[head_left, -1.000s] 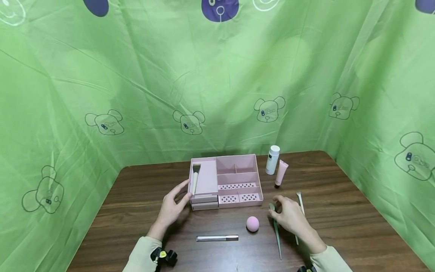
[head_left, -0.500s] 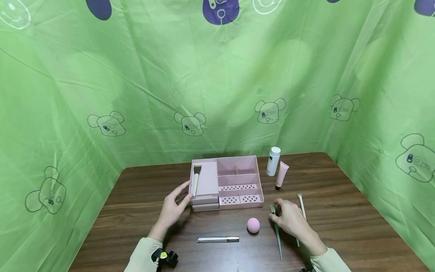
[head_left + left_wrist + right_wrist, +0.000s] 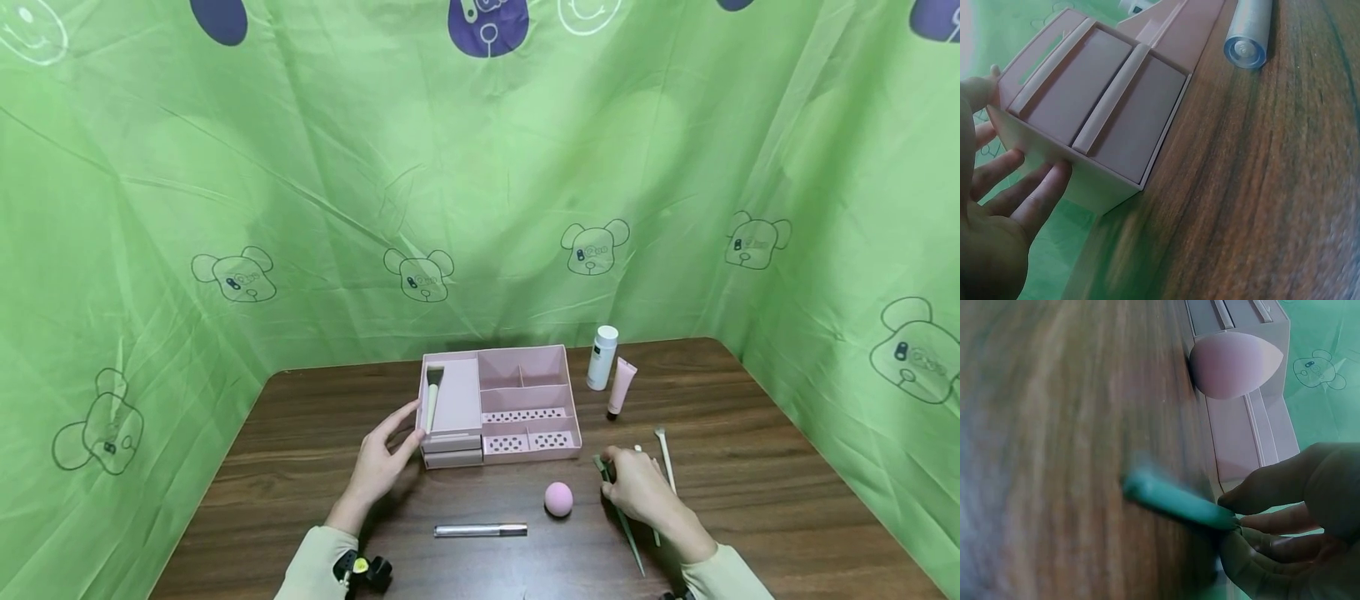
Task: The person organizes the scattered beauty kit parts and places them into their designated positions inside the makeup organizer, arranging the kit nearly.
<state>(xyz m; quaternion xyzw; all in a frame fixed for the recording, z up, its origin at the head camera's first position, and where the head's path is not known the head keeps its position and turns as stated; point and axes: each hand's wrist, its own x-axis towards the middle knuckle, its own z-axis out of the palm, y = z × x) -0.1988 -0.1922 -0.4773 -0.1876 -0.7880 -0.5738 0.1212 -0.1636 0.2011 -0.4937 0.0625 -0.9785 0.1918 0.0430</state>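
L hand (image 3: 381, 457): fingers apart, tips touching side of pink organizer (image 3: 457, 390), just R of them. R hand (image 3: 643, 486): fingers pinched on green brush (image 3: 630, 542), handle sticking out nr side. Pink sponge (image 3: 558, 499) on worktop (image 3: 772, 500), L of those fingers; white brush (image 3: 667, 458) just R.

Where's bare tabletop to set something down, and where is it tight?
Bare tabletop lies left of the left hand and right of the white-handled brush. A narrower strip runs between the pink organizer and silver tube. It's crowded around the right hand, which pinches the green brush near the pink makeup sponge.
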